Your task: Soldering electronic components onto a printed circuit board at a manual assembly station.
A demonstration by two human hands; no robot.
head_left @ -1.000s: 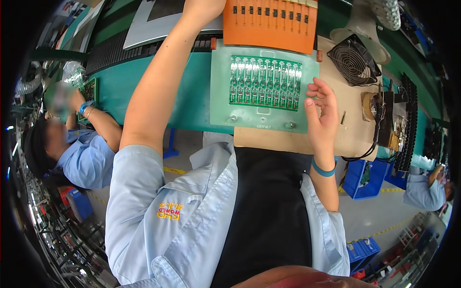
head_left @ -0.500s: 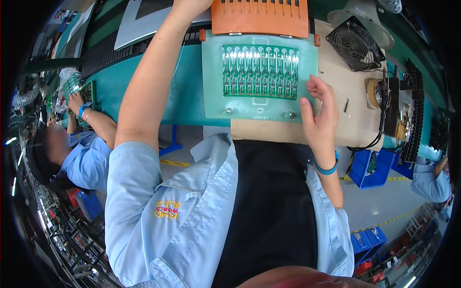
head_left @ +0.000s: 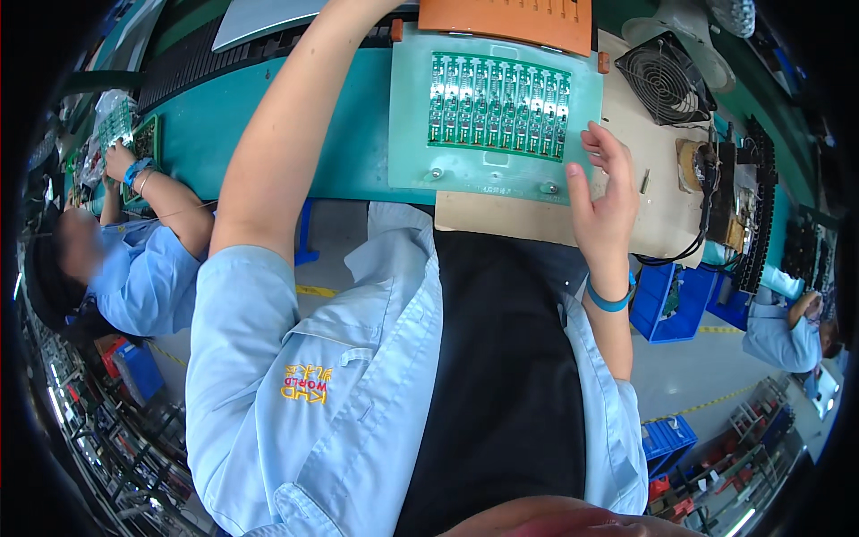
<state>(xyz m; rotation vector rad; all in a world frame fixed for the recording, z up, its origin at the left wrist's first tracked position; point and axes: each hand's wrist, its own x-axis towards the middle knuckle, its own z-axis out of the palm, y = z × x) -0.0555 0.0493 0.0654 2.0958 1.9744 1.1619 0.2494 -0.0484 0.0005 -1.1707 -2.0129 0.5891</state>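
Observation:
A panel of narrow green circuit boards (head_left: 498,106) sits in a recess of the pale green fixture plate (head_left: 412,143) in front of me. Behind it, an orange slotted cover (head_left: 510,25) stands hinged up along the plate's far edge. My right hand (head_left: 607,179) hovers at the plate's right edge, thumb and fingers apart, with nothing in it. My left forearm reaches up past the plate's left side toward the far edge of the picture. The left hand lies beyond that edge, so its fingers and anything they hold are hidden.
A black fan (head_left: 664,79) stands at the back right, near a wire coil (head_left: 689,166) and black cables. Tan board (head_left: 501,217) covers the near bench; a black conveyor track (head_left: 188,76) runs behind at left. Blue bins (head_left: 671,300) sit below right. Co-workers work on both sides.
My view has shifted, so the plate and orange cover appear higher and slightly to the right. The left hand has passed out of the top of the picture. My right hand stays open beside the plate.

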